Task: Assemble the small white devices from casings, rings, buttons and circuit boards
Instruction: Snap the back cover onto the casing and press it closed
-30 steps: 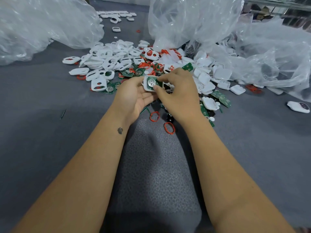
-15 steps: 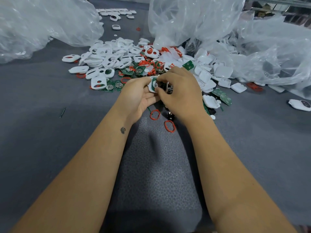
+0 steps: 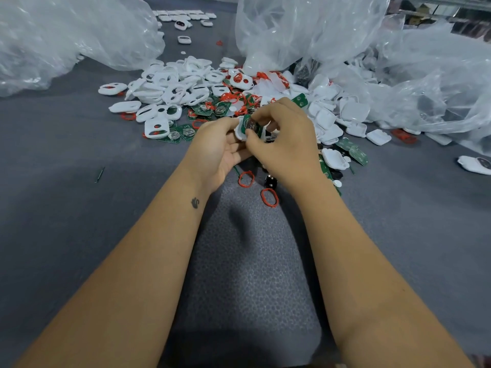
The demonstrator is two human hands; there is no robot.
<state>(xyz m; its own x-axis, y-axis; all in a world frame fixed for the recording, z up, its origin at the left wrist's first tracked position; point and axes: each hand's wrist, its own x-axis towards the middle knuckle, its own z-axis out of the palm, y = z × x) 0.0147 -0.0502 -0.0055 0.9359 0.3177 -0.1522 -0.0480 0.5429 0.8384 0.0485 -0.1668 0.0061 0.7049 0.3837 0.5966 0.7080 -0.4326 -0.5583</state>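
Observation:
Both hands meet over the near edge of the parts pile. My left hand [image 3: 218, 150] grips a white casing half [image 3: 240, 130] tilted on edge, with a green circuit board [image 3: 249, 124] and its round metal cell seated in it. My right hand [image 3: 287, 139] pinches the board and the casing's right side; a second white piece shows between its fingers, partly hidden. Behind lies the pile of white casings [image 3: 170, 91], red rings [image 3: 236, 98] and green boards [image 3: 186, 132].
Two loose red rings [image 3: 269, 197] and a small black button [image 3: 270, 180] lie on the grey mat under my wrists. Clear plastic bags [image 3: 305, 27] crowd the back and right. Finished white devices [image 3: 186, 17] sit far back; one lies at the right edge [image 3: 475, 164].
The casing with its board has tipped from lying face-up to standing on edge between my hands. My right fingers have closed in over the board. Both hands stayed in place.

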